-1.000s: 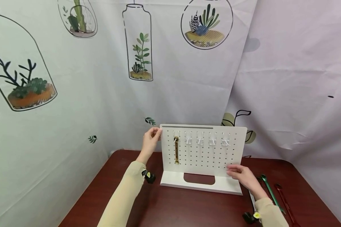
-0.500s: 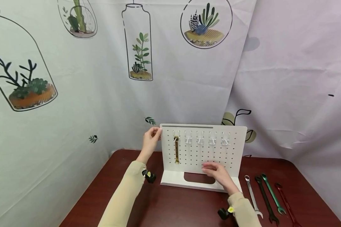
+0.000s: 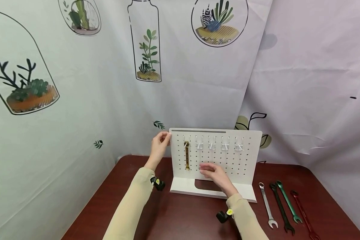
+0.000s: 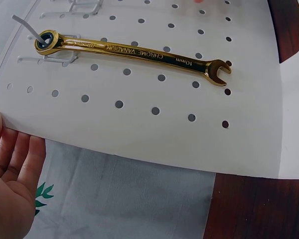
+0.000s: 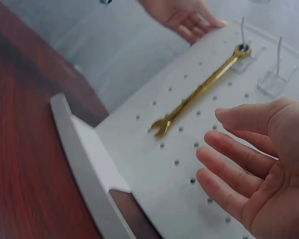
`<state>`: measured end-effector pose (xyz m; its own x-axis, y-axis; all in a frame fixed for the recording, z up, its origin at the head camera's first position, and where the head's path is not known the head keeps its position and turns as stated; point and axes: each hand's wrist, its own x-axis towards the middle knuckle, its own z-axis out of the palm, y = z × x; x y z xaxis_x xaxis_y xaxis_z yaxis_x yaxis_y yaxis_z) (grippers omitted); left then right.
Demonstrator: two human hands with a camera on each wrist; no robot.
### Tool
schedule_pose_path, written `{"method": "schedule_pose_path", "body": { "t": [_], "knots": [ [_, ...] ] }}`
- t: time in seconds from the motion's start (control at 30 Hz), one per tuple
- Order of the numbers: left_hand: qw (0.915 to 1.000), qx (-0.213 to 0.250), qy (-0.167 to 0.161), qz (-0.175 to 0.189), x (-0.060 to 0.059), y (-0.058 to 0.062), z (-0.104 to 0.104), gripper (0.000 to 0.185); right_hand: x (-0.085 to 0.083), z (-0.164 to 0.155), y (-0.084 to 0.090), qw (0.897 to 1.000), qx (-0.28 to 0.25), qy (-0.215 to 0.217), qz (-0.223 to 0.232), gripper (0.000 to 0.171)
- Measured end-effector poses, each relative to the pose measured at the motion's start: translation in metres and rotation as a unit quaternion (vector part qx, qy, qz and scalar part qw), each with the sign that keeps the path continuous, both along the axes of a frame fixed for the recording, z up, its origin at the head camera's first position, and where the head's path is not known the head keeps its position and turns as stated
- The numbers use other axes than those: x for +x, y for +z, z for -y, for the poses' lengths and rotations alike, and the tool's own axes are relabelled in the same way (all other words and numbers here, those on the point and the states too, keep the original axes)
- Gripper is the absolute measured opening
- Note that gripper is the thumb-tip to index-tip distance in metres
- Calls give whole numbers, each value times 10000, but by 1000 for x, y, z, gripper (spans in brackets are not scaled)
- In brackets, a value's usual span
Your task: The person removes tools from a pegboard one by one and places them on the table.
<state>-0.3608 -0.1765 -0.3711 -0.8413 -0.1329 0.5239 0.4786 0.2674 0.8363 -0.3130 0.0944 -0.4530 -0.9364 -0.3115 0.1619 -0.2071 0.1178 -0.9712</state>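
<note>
A white pegboard (image 3: 251, 160) stands upright on its base. From its leftmost hook, a gold combination wrench (image 4: 129, 51) marked 10mm hangs by its ring end, jaw end down. My left hand (image 3: 160, 146) pinches the board's upper left edge, thumb at the front face and fingers curled behind it in the left wrist view. My right hand (image 3: 216, 175) is in front of the lower middle of the board, to the right of the wrench, holding nothing. In the right wrist view its fingers (image 5: 239, 159) are relaxed and spread, pointing toward the board.
Several bare wire hooks (image 3: 212, 144) line the board's top. To its right on the dark red table (image 3: 180, 220) lie a silver wrench (image 3: 266, 203), a black wrench (image 3: 282, 208), a green wrench (image 3: 289, 203) and a red wrench (image 3: 304, 213). A printed curtain (image 3: 186, 100) hangs behind.
My right hand has moved left from the board's lower right edge to its lower middle, uncovering the silver and black wrenches. The left hand keeps its hold on the board.
</note>
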Motion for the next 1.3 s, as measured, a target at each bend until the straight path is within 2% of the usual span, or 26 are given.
{"method": "schedule_pose_path", "body": {
  "t": [0.07,0.27,0.33,0.43,0.73,1.0,1.23,1.3],
  "knots": [
    [10000,-44,21,10,2,4,-1,29,-2,5,5,10000,-16,26,-12,39],
    [9999,-120,-22,-98,28,25,-8,23,-4,19,20,9998,-50,35,-164,38],
    [9998,-115,-48,-126,33,29,-9,22,-6,23,23,9998,-72,-22,-181,37],
    [9999,-74,-62,-112,35,30,-10,21,-8,28,26,9997,-97,-139,-195,34],
    [9999,-41,-111,4,31,26,-10,24,-14,37,29,9990,-77,-296,-340,37],
    [9999,-112,-61,-50,38,29,-12,22,-18,45,32,9993,-241,-236,-149,41],
    [9999,31,-38,-102,4,2,0,30,-19,51,36,9996,-281,-71,-34,41],
    [9999,27,-20,-99,4,3,0,31,-21,54,35,9995,-315,-20,-26,41]
  ]
}}
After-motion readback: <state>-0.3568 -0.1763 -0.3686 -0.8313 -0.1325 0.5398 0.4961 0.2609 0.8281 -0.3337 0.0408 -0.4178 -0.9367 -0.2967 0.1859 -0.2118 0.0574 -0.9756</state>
